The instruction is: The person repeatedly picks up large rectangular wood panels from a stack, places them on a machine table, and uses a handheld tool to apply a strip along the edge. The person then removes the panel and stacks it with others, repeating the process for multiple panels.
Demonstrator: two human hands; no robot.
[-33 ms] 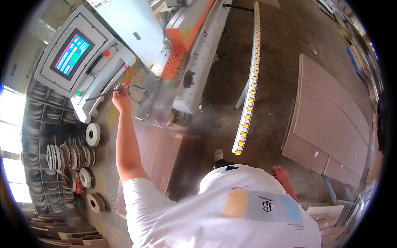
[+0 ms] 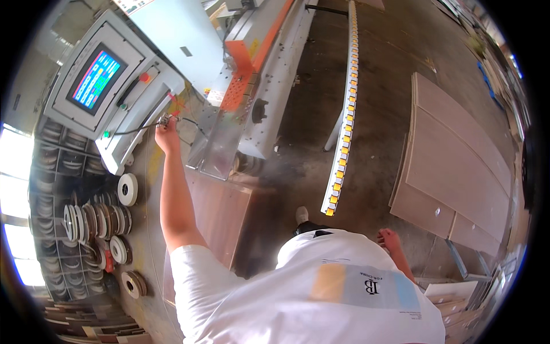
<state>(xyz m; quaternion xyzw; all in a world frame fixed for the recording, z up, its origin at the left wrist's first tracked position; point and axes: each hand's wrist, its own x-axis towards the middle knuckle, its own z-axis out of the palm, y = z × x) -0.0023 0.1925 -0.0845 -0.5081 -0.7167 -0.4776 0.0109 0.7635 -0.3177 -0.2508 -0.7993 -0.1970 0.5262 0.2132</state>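
Black cable (image 2: 150,126) at upper left, beneath the control panel (image 2: 109,86): unchanged from before. Left hand (image 2: 166,136) fingers closed around its end. Right hand (image 2: 391,241) lower right, grip unclear.

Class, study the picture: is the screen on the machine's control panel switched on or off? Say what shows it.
On. The screen glows with bright coloured bars and blocks inside its grey control panel. The left hand is raised just below that panel.

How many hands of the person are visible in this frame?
2. The left hand is stretched out to a small fitting on a black cable under the control panel. The right hand hangs low at the side, near the stacked boards; nothing visible in it.
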